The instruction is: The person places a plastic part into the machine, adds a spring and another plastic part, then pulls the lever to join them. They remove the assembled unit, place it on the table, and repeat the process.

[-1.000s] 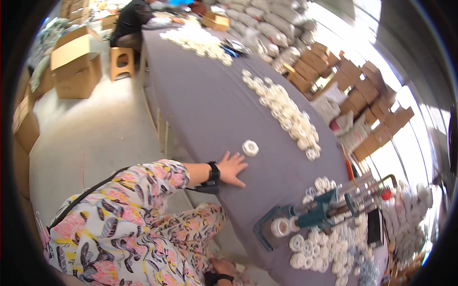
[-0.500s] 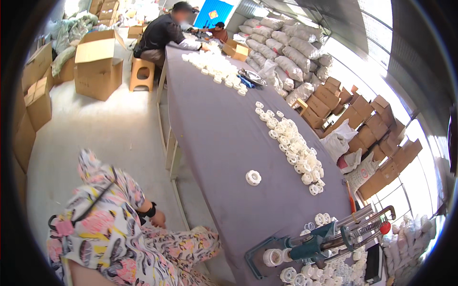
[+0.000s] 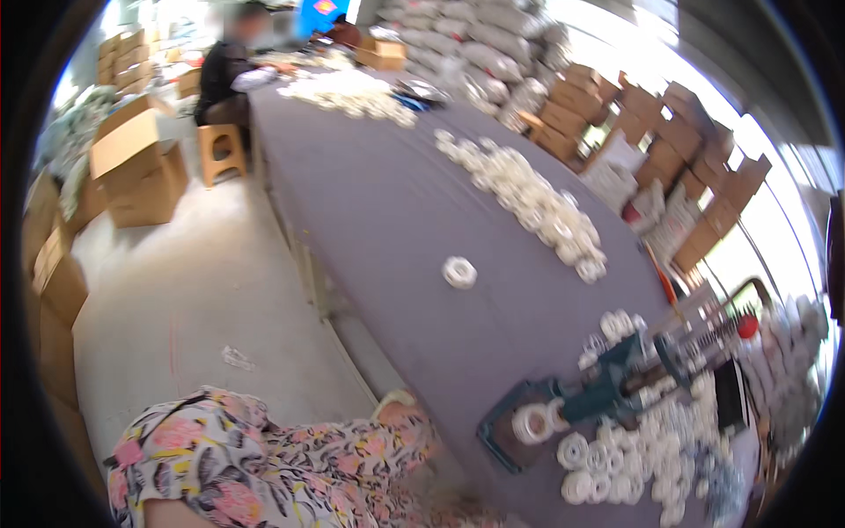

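Neither of my hands can be made out; patterned cloth of my clothing (image 3: 202, 449) fills the lower left. At the cloth's upper edge is a blurred pale shape (image 3: 396, 403) that I cannot identify. On the grey-covered table (image 3: 370, 238), nearest me at the right, stands a dark green hand press (image 3: 607, 387) with a red-knobbed lever (image 3: 748, 326). A white round plastic part (image 3: 532, 423) sits at its base. Many similar white parts (image 3: 607, 462) lie heaped beside the press. One white ring-shaped part (image 3: 459, 272) lies alone mid-table.
A long pile of white parts (image 3: 528, 198) runs along the right side, with another (image 3: 352, 92) farther off. A person in dark clothes (image 3: 231, 79) sits by a tan stool (image 3: 220, 154). An open carton (image 3: 132, 167) stands left; stacked sacks (image 3: 493, 62) stand behind.
My left hand with its black wristband, visible before, is out of sight. The view has shifted, showing more of the near table; the press and white parts look otherwise unchanged.
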`<state>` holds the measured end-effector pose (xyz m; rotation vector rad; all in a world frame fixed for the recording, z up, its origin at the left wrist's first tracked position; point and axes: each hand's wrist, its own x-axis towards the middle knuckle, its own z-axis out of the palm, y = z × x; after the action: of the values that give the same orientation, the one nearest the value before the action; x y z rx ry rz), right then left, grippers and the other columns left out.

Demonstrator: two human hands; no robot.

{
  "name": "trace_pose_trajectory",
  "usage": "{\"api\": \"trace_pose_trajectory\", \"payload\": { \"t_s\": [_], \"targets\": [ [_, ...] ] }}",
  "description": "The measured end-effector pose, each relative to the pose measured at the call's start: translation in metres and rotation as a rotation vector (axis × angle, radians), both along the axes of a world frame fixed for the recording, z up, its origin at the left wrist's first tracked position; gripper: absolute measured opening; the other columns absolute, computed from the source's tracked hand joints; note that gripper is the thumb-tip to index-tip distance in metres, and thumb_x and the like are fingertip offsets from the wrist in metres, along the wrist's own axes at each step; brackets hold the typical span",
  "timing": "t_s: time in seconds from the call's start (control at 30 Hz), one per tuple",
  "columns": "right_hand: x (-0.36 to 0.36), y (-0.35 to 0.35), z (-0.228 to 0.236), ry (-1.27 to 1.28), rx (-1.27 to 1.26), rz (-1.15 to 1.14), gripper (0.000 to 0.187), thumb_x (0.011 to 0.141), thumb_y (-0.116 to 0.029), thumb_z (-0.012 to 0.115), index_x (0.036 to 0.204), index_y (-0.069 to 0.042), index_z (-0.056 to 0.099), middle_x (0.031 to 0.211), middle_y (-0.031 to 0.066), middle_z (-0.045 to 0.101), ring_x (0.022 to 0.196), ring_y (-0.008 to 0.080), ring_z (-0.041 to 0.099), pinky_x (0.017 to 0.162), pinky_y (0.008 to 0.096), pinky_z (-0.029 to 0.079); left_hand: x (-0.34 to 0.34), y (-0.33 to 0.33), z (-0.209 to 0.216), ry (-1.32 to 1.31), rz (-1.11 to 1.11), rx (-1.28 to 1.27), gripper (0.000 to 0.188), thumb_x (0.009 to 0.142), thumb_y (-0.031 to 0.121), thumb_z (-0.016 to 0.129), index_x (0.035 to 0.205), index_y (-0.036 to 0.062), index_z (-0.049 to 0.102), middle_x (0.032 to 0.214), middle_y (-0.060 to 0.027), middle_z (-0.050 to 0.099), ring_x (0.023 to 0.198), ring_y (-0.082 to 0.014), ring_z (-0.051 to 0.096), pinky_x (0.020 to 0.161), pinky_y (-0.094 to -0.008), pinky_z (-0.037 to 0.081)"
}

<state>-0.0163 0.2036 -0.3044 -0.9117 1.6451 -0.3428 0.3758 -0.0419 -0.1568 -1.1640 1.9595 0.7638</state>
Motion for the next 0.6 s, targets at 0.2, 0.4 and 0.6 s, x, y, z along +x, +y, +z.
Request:
{"api": "trace_pose_trajectory", "payload": {
  "t_s": [0.2, 0.4, 0.6],
  "targets": [
    [0.105, 0.170, -0.012, -0.071, 0.189, -0.419, 0.044, 0.085, -0.035, 0.046, 0.114, -0.004, 0.057, 0.098, 0.0164, 0.061, 0.088, 0.0257, 0.060, 0.076, 0.0349, 0.047, 0.105, -0.029, -0.163, 0.053, -0.444, 0.013, 0.030, 0.085, 0.032, 0.050, 0.083, 0.0039, 0.061, 0.073, -0.0049, 0.062, 0.070, -0.0197, 0.060, 0.063, -0.0352, 0.048],
    [0.171, 0.269, -0.012, -0.063, 0.275, -0.724, 0.045, 0.085, -0.036, 0.045, 0.114, -0.004, 0.056, 0.096, 0.0150, 0.061, 0.087, 0.0240, 0.060, 0.074, 0.0338, 0.048, 0.088, -0.069, -0.229, 0.244, -0.751, -0.040, 0.028, 0.085, 0.029, 0.050, 0.081, 0.0025, 0.060, 0.073, -0.0057, 0.062, 0.070, -0.0206, 0.060, 0.064, -0.0354, 0.049],
    [0.148, 0.283, -0.025, 0.009, 0.249, -0.857, 0.045, 0.085, -0.037, 0.045, 0.115, -0.004, 0.056, 0.094, 0.0136, 0.061, 0.086, 0.0223, 0.060, 0.071, 0.0327, 0.048, 0.023, -0.124, -0.245, 0.504, -0.866, -0.198, 0.026, 0.085, 0.026, 0.051, 0.080, 0.0011, 0.059, 0.073, -0.0066, 0.063, 0.070, -0.0216, 0.060, 0.066, -0.0356, 0.049]
  ]
}}
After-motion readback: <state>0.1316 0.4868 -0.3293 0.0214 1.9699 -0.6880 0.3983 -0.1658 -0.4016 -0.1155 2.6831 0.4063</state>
